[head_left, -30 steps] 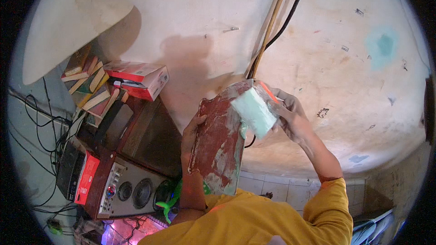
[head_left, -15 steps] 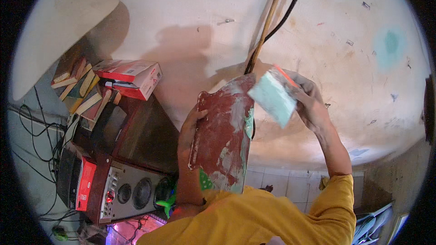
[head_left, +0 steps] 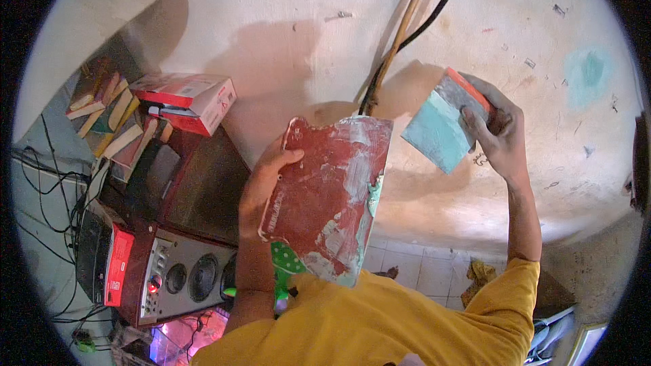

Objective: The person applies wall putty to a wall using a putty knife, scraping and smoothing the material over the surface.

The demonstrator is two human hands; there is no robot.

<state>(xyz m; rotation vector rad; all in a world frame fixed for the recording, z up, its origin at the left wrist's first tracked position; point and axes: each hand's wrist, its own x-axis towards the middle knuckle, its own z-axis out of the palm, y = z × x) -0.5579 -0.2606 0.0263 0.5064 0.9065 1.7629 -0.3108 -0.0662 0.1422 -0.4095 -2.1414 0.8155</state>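
Observation:
My left hand [head_left: 261, 186] grips a dark red flat board [head_left: 308, 193] by its left edge, the thumb lying on its face. Pale dried smears streak the board, and a lump of light green putty [head_left: 374, 195] clings to its right edge. Up and to the right, my right hand [head_left: 500, 129] is closed around a wide putty knife [head_left: 441, 125] with an orange back edge. Light green putty coats the lower part of its blade, which is apart from the board. In front is a pale wall [head_left: 475, 41] bearing a round green patch [head_left: 591, 71].
A stick and black cable [head_left: 400, 34] run down the wall. At left are a red-and-white box [head_left: 196, 98], piled books [head_left: 115, 118], a large speaker [head_left: 186, 281] and loose black wires [head_left: 47, 190]. A crumpled yellowish cloth [head_left: 479, 281] lies on the tiled floor.
The putty knife has moved right, away from the board, and its blade has turned to show more grey. The board and my left hand have shifted slightly left.

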